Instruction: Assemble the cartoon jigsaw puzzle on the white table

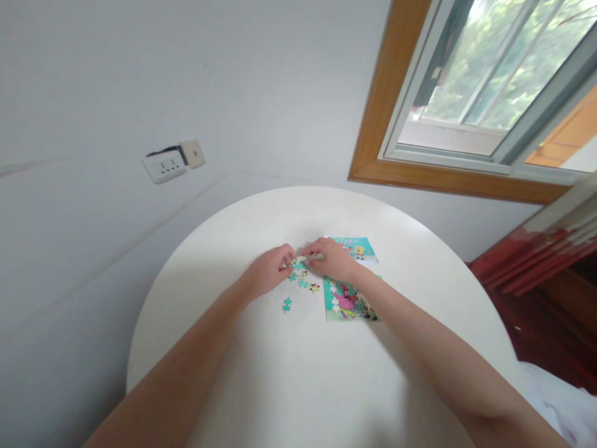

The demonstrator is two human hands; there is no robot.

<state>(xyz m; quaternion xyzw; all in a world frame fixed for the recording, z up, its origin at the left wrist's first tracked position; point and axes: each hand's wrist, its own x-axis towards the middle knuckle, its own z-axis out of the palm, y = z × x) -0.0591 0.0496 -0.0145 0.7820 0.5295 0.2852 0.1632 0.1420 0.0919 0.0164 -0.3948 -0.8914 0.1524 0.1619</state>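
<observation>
Loose jigsaw puzzle pieces, teal with some yellow, lie in a small heap near the middle of the white table. My left hand is at the heap's left side, its fingers curled together on what looks like a puzzle piece. From the right, my right hand reaches over the heap with thumb and forefinger drawn close; whatever is between them is too small to make out. Under my right forearm lies a partly filled puzzle board with a pink cartoon figure, its right side covered. One teal piece sits apart, nearer me.
Behind my right wrist is a flat teal picture box or card, partly hidden. The round white table stands against a white wall with a power socket. A wood-framed window and a red-and-white curtain are on the right.
</observation>
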